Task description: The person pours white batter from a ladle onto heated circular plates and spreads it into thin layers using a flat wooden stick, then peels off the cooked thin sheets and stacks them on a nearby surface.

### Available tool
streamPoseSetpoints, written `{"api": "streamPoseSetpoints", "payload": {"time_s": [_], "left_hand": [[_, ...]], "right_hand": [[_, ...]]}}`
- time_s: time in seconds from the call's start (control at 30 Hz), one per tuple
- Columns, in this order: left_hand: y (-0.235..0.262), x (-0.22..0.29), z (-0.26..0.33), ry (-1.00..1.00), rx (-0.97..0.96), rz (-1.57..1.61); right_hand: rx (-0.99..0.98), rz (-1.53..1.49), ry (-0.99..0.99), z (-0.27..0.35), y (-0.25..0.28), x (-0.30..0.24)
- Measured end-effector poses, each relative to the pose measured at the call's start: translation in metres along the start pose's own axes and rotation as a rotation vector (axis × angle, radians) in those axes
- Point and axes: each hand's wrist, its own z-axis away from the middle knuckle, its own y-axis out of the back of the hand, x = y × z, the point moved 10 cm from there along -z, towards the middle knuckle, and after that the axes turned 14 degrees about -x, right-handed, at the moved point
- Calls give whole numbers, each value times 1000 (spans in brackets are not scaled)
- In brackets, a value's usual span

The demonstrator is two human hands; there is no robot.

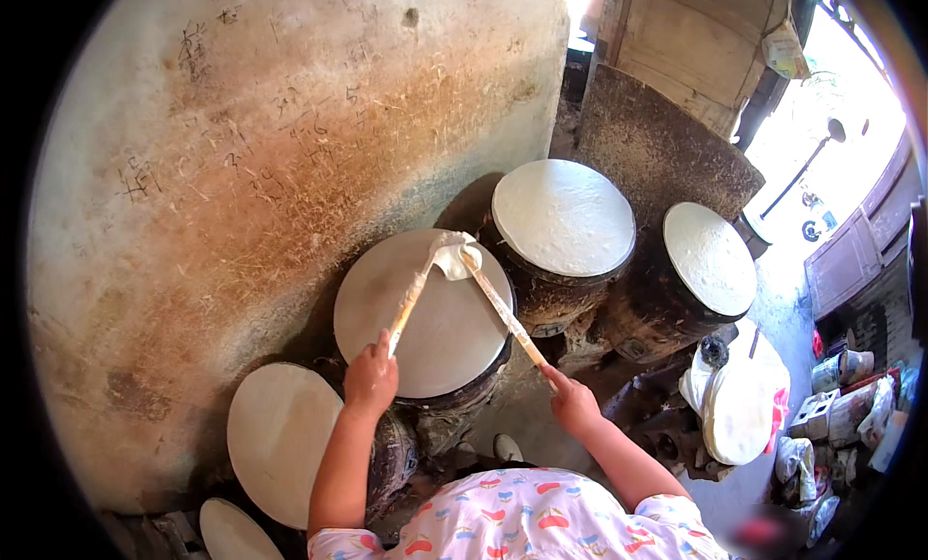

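Observation:
My left hand [371, 374] is closed around a pale wooden stick [410, 301]. In my right hand [572, 402] is a second wooden stick [503, 311], gripped near its lower end. Both sticks slant inward and meet at a lump of white, sticky batter or dough [451, 255], which clings to their coated tips. This lump is over the far part of a round, flat griddle [416, 343] on a dark, drum-shaped stove. Whether the lump touches the griddle I cannot tell. The griddle's pale surface looks smooth.
Right of it, two more drum stoves carry griddles topped with a bumpy white layer [564, 218], [710, 258]. Smooth round griddles [283, 444], [232, 533] stand at the lower left. A stack of white flat rounds [739, 410] lies at right. A stained wall [242, 193] rises behind.

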Motion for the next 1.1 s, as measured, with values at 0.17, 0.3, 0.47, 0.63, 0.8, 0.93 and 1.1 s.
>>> {"api": "streamPoseSetpoints", "payload": {"time_s": [0.17, 0.3, 0.47, 0.63, 0.8, 0.93, 1.1], "left_hand": [[75, -3, 5, -18, 168, -137], [112, -7, 18, -103, 387, 224], [91, -18, 27, -129, 236, 1292], [76, -24, 46, -172, 153, 1446], [42, -37, 59, -50, 77, 1517], [21, -51, 71, 50, 63, 1549], [17, -59, 81, 63, 33, 1700]], "right_hand": [[25, -262, 19, 16, -2, -13], [66, -353, 32, 21, -4, -21], [83, -268, 71, 0, 2, -36], [-47, -169, -22, -73, 3, -69], [-91, -202, 14, -132, -6, -114], [-82, -249, 34, -107, -4, -119], [118, -363, -40, -60, -3, -59]]}}
